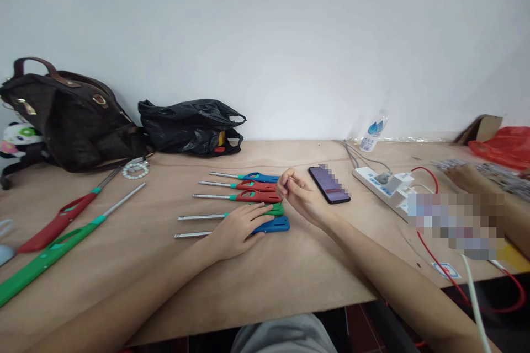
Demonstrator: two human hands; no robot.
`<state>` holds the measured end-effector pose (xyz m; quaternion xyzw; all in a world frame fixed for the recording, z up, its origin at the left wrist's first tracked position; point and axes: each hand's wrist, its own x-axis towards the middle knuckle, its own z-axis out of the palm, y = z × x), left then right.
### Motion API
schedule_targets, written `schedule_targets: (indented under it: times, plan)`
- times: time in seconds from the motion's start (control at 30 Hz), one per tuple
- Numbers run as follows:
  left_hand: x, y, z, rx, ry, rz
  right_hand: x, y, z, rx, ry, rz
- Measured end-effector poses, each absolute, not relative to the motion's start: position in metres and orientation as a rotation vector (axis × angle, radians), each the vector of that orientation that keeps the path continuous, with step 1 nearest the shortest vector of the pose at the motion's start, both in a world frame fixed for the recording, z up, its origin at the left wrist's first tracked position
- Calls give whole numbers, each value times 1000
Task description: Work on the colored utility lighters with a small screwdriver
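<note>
Several long-nosed gas lighters lie in a row, metal tubes pointing left. From the far side come a blue lighter, a red lighter and a second red lighter. Nearer are a green lighter and another blue lighter. My left hand lies flat across the handles of these two, fingers stretched out, covering their middles. Just past the handle ends of the red ones, my right hand is raised with its fingers curled together; whether anything small is between them is hidden.
A larger red lighter and green lighter lie at left. Behind are a dark bag, a bead bracelet and a black plastic bag. A phone, power strip, bottle and another person's arm are at right.
</note>
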<state>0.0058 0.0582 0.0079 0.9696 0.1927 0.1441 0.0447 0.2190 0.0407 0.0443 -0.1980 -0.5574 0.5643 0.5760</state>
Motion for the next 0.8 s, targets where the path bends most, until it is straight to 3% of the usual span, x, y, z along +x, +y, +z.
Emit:
schedule_targets:
  times: [0.8]
  plan:
    - [5,59,6,2968,582,458,217,41,42,-489,-1303,1309]
